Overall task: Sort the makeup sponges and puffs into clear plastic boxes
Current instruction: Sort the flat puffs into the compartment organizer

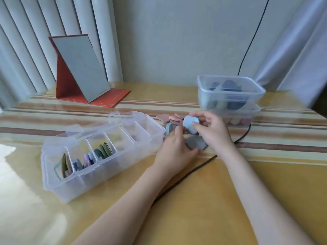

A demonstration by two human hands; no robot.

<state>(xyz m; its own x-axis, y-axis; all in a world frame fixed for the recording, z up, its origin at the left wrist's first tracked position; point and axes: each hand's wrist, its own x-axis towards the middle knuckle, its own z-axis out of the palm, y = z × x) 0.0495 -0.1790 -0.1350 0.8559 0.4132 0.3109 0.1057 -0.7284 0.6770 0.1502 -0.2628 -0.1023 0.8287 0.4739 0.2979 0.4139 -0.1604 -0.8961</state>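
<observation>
The left hand (174, 149) lies knuckles up, fingers relaxed over the loose pile of sponges (172, 120), gripping nothing plainly. Just right of it the right hand (211, 129) pinches a pale blue sponge (190, 123) between thumb and fingers. Left of both sits the open divided box (99, 152), its nearest compartments filled. Beyond the grip stand two stacked tubs (230, 96).

Near edge of the table (203, 218) lies bare but for a dark cable (185, 175) — the divided box (99, 156) blocks the left, stacked tubs (230, 96) the far right.
</observation>
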